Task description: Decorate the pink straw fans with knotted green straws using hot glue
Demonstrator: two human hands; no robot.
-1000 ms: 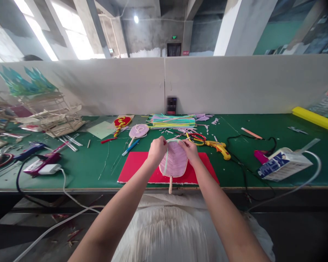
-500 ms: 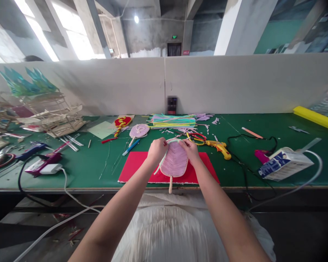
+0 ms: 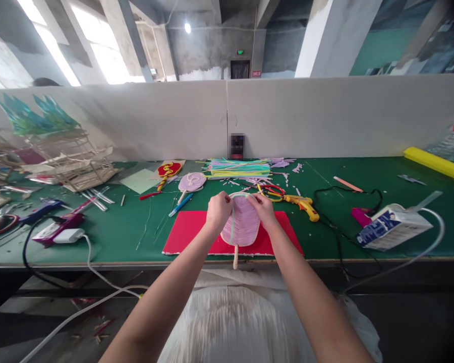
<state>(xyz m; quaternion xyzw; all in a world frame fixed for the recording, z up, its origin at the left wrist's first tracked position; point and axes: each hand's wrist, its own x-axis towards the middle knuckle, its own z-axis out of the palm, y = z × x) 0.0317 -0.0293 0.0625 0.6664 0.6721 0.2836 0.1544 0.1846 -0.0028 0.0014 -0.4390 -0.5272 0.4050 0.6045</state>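
Observation:
A lavender fan-shaped piece with a pale stick handle lies over a red board, its handle toward me. A pale green pipe cleaner runs along the fan's top edge, and its loose end hangs down across the left of the face. At the upper left rim, my left hand is closed, pinching the pipe cleaner. My right hand pinches the fan's upper right rim with the strip against it. The fingertips partly hide the contact.
Behind the hands lies a bundle of coloured pipe cleaners. A yellow glue gun and scissors sit at right. A smaller lavender fan, a red-and-yellow fan and a blue pen lie left. A carton stands far right.
The green pipe cleaner's loose end has swung from outside the fan's left edge onto its face. Both hands stay at the top rim; the view has shifted slightly.

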